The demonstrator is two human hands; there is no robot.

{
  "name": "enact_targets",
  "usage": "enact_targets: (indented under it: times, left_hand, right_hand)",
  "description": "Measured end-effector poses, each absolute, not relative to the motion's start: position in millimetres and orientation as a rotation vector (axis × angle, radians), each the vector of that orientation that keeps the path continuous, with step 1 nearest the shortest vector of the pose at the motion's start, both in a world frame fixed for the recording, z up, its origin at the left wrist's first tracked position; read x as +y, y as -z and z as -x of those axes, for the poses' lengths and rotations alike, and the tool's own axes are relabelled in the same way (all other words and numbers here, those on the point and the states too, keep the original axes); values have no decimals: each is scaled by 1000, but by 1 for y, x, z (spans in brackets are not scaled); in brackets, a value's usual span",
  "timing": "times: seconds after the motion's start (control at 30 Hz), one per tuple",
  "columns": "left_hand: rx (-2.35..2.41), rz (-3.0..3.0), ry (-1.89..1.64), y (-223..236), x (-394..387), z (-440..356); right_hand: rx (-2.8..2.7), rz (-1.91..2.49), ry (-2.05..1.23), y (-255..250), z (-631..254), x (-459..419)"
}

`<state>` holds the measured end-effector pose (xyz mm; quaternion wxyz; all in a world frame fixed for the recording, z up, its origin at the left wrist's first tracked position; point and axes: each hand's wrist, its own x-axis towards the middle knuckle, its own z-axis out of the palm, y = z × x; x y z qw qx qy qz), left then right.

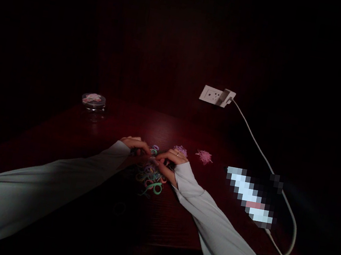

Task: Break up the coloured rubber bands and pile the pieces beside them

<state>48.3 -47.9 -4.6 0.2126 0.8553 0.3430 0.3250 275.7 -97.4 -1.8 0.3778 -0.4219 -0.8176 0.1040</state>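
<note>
A pile of colourful hair ties [155,187] lies on the dark red table, in green, purple, orange and other colours. Over its far side, my left hand [136,144] has its fingers curled inward and its thumb low among the ties. Facing it, my right hand [174,159] brings thumb and forefinger together and wears a ring. The fingertips of both hands nearly meet above the pile. Whatever is between them is too small and dim to make out. Just beyond my right hand sits a small purple bunch [181,150] of ties, partly hidden.
A pink bunch [205,157] lies right of the purple one. A clear lidded jar [93,106] stands at the far left. At right, a bright blurred device [249,197] has a white cable [263,155] near it, running from a charger [226,98] in the wall socket [210,94].
</note>
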Motion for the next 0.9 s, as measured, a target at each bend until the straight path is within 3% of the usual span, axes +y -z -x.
enact_targets:
  times: [0.9]
  left_hand:
    - [984,-2287,-980,12,-47,-54]
  right_hand:
    - [-1944,1057,-394,17,-281,-85]
